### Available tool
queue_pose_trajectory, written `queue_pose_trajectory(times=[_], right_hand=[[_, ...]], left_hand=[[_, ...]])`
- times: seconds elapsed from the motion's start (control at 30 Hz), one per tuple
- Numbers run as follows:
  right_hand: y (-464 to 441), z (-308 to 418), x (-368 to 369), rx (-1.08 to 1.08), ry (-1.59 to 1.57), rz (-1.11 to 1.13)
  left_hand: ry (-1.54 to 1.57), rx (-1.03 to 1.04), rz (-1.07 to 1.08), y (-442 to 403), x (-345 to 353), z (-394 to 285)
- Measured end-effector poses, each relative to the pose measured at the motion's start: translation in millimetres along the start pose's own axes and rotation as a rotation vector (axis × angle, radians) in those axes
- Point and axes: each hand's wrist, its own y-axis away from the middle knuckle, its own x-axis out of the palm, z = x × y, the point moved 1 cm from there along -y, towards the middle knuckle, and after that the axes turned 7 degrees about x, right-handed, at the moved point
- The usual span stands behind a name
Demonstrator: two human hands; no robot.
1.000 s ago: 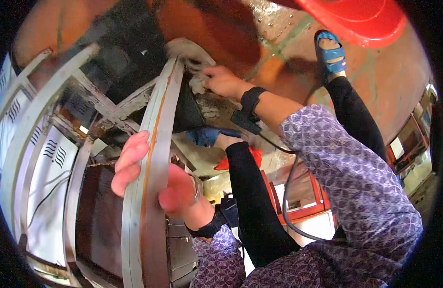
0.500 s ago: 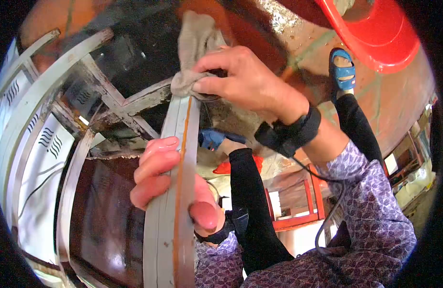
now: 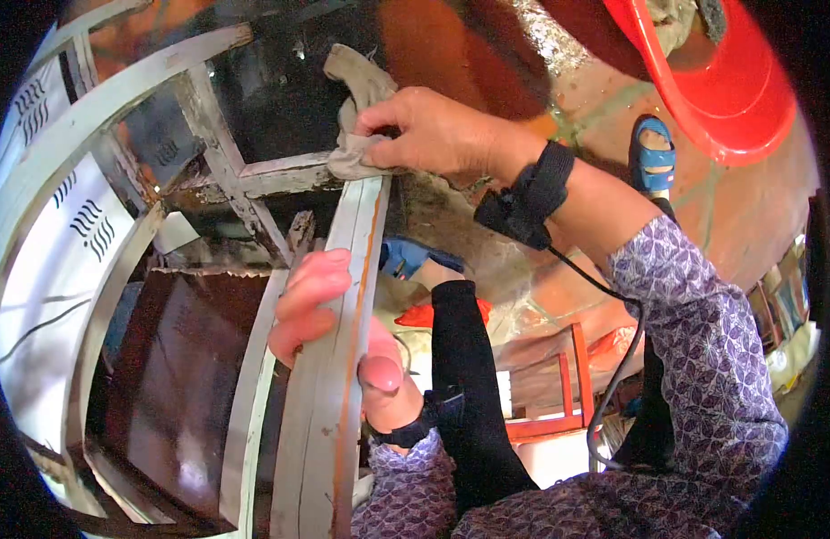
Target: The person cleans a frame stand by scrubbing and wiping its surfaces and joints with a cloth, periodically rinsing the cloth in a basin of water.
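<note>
A pale painted wooden beam point(image 3: 329, 386) with a brown line along it runs up the middle of the view. My left hand point(image 3: 329, 323) is wrapped round it, fingers on the left side and thumb on the right. At the beam's upper end, my right hand point(image 3: 433, 135) pinches a grey-beige cloth point(image 3: 356, 162), which is pressed over the end and has a loose part sticking up. The beam belongs to or lies against a worn wooden frame point(image 3: 226, 162) with crossed bars and flaking paint.
A red plastic basin point(image 3: 729, 108) with a cloth inside is at the upper right. Wet tiled floor point(image 3: 603, 117) lies beside it. My sandalled feet are near the frame. A red wooden chair point(image 3: 577, 377) stands lower right, and a cable hangs from my right wrist.
My right hand and the cloth have moved from beside the beam onto its upper end. My left hand still holds the beam. The frame and basin appear shifted in view.
</note>
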Motion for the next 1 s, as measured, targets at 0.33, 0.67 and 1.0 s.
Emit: queue_pose_trajectory(times=[0.33, 0.67, 1.0], right_hand=[[-41, 28, 27, -0.008, 0.293, 0.039], [-58, 41, 46, -0.119, 0.319, 0.066], [-68, 53, 32, -0.083, 0.561, 0.394]], left_hand=[[0.042, -0.010, -0.052, 6, -7, 3], [0.152, -0.041, -0.034, 6, -13, 8], [0.126, 0.049, 0.017, 2, -16, 15]])
